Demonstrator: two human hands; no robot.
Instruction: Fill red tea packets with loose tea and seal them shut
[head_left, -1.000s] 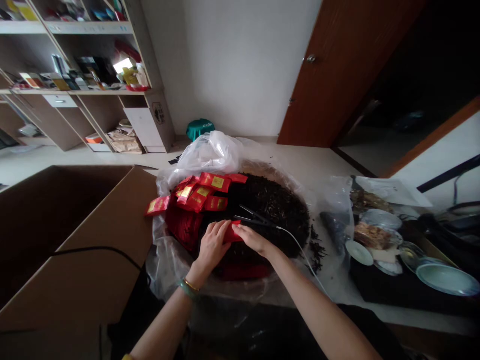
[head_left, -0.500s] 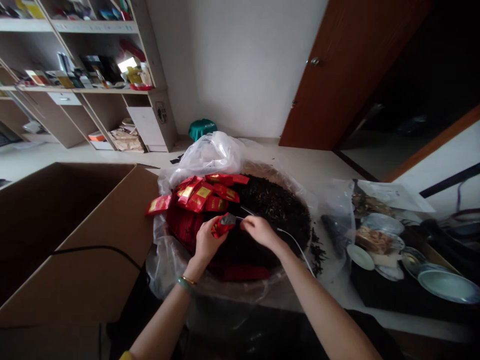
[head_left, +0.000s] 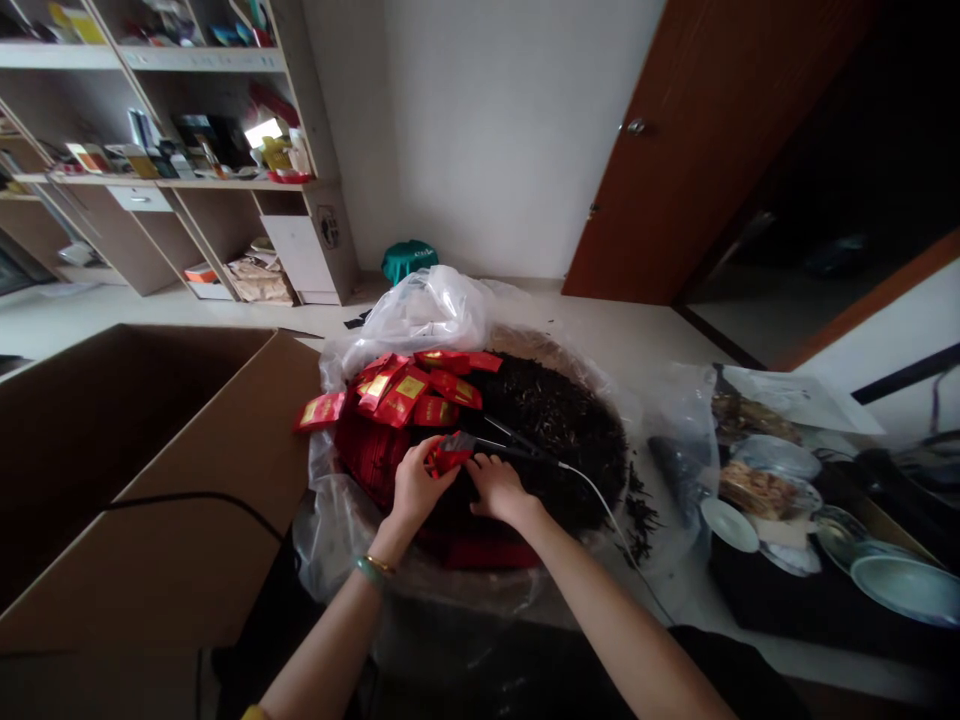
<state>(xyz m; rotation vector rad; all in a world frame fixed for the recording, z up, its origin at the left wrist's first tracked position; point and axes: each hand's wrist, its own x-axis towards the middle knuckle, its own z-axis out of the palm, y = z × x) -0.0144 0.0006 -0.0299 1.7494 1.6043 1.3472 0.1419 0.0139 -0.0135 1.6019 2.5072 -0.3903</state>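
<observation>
My left hand (head_left: 421,485), with a green bangle and a gold-coloured one on the wrist, grips a small red foil packet (head_left: 448,455) whose grey inner side shows at the top. Close to the packet's right side is my right hand (head_left: 499,490), fingers bent, thumb apart, holding nothing that I can see. Behind it a dark two-armed tool, like a hair straightener (head_left: 525,447), lies on dark dried leaves, possibly tea (head_left: 559,405). Several red packets (head_left: 405,393) are heaped at the upper left of the leaves, above a tight row of more packets (head_left: 371,455).
Clear plastic sheeting (head_left: 442,305) lines the round container. To the left stands an open cardboard box (head_left: 247,450). A white cord (head_left: 607,505) runs off to the lower right. On the right are bowls and dishes (head_left: 900,585); shelves (head_left: 202,60) and a door (head_left: 690,150) stand behind.
My right hand has come away from the tool and moved down and slightly left, beside the packet. The tool now lies in plain sight. My left hand keeps the packet.
</observation>
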